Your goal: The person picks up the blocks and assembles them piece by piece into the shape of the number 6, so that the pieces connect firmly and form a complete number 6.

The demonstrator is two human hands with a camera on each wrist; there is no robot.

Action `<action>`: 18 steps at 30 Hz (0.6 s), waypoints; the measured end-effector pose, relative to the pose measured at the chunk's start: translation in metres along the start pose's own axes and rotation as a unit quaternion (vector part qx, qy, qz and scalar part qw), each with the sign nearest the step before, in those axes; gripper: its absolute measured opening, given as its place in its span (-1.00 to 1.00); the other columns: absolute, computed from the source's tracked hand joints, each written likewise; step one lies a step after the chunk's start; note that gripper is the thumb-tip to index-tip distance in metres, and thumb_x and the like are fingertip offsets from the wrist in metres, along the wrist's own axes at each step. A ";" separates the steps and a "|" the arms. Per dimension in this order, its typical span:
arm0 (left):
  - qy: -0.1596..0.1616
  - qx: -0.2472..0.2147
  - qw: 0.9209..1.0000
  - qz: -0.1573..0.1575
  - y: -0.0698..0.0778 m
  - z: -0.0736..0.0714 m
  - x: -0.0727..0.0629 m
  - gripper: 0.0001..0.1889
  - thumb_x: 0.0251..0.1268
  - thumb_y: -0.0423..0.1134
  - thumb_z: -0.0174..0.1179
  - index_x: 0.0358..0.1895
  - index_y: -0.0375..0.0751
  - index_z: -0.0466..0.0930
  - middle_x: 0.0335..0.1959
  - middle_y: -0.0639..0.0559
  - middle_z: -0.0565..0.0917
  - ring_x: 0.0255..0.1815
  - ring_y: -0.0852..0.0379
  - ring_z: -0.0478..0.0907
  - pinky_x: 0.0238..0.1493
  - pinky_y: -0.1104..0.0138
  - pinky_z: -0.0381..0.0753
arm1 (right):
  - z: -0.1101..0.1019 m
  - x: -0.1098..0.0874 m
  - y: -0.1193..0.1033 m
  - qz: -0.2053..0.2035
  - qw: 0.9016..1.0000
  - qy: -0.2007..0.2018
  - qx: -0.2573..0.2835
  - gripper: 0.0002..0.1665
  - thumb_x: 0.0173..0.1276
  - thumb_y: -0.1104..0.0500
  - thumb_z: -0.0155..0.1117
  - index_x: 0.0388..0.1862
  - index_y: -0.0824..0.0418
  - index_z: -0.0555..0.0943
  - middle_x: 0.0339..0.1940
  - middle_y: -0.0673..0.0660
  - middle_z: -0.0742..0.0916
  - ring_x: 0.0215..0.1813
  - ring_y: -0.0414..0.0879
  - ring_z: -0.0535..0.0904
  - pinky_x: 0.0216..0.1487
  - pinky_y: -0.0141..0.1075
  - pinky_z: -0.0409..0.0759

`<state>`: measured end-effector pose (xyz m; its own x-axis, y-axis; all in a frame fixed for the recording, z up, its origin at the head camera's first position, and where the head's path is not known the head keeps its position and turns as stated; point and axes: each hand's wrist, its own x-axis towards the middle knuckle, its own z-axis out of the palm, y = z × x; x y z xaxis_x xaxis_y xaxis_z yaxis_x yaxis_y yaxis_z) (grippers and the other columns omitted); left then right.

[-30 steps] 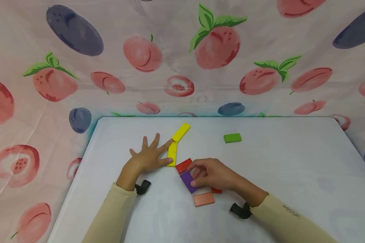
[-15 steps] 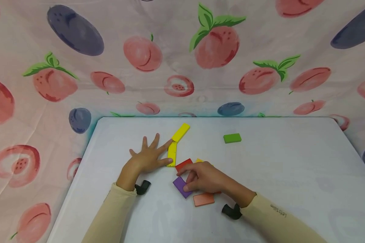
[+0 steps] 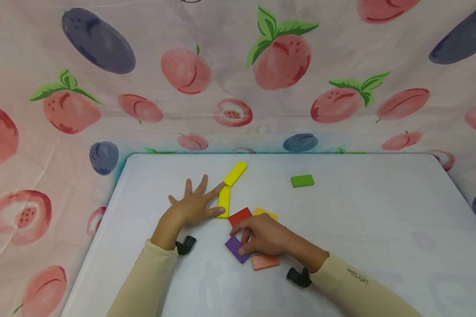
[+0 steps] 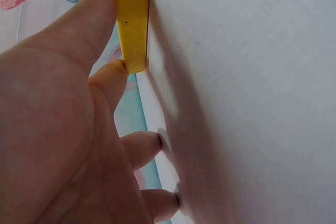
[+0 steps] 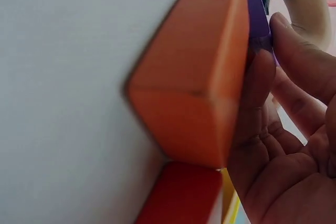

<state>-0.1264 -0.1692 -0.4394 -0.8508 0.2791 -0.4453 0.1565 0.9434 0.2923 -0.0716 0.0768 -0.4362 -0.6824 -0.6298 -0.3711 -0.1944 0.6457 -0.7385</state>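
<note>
In the head view my left hand [image 3: 190,207] lies spread over the white table, its thumb and index fingertip touching a yellow rectangular block [image 3: 224,200]. The left wrist view shows that yellow block [image 4: 134,22] standing on its narrow side, thumb and index against its face. My right hand [image 3: 267,235] pinches a purple block [image 3: 233,247] between thumb and fingers, just nearer me than a red block [image 3: 239,216]. An orange block [image 3: 265,262] sits beside the right hand. Close up in the right wrist view, the purple block [image 5: 257,11] is partly hidden behind the orange one.
A second yellow block [image 3: 236,173] angles off the far end of the first. Behind the right hand an amber block [image 3: 266,213] is partly covered. Another red block [image 5: 184,195] adjoins the orange one in the right wrist view. A green block [image 3: 303,181] lies farther back right.
My right hand has shifted left and toward me with the purple block, opening a gap from the red block. More of the amber block shows. My left hand has stayed in place.
</note>
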 end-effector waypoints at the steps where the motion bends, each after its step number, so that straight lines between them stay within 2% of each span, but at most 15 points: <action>1: 0.000 0.000 1.000 0.000 0.000 0.000 0.000 -0.16 0.32 0.45 0.07 0.61 0.59 -0.11 0.73 -0.06 -0.33 0.65 -0.49 -0.51 0.16 -0.73 -0.33 | 0.001 0.000 0.000 0.003 1.000 -0.002 -0.002 -0.55 0.22 0.11 0.57 0.11 -0.07 0.71 -0.37 -0.20 0.76 -0.31 -0.27 0.63 -0.27 -0.38 0.61; 7: 0.004 0.000 1.000 0.000 0.000 0.000 0.000 -0.16 0.32 0.45 0.07 0.60 0.59 -0.10 0.73 -0.06 -0.32 0.65 -0.49 -0.50 0.16 -0.72 -0.33 | 0.002 0.002 0.002 0.011 1.000 -0.009 -0.008 -0.54 0.23 0.09 0.57 0.12 -0.08 0.71 -0.38 -0.21 0.76 -0.31 -0.28 0.62 -0.29 -0.38 0.60; 13: 0.005 0.002 1.000 0.000 0.000 0.001 0.000 -0.16 0.32 0.46 0.06 0.60 0.60 -0.11 0.73 -0.06 -0.32 0.65 -0.48 -0.50 0.16 -0.73 -0.31 | 0.003 0.004 0.003 -0.010 1.000 -0.009 -0.015 -0.56 0.25 0.10 0.55 0.12 -0.04 0.72 -0.42 -0.21 0.74 -0.32 -0.28 0.60 -0.31 -0.39 0.55; 18: 0.003 0.004 1.000 -0.001 0.000 0.000 0.000 -0.16 0.33 0.45 0.07 0.61 0.59 -0.10 0.73 -0.06 -0.32 0.65 -0.49 -0.49 0.16 -0.73 -0.29 | 0.002 0.004 0.003 -0.008 1.000 -0.014 -0.016 -0.56 0.25 0.10 0.55 0.13 -0.03 0.72 -0.45 -0.19 0.73 -0.33 -0.26 0.60 -0.32 -0.38 0.53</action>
<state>-0.1262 -0.1688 -0.4397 -0.8544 0.2768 -0.4399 0.1592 0.9451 0.2855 -0.0735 0.0755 -0.4405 -0.6585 -0.6519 -0.3761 -0.2273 0.6487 -0.7263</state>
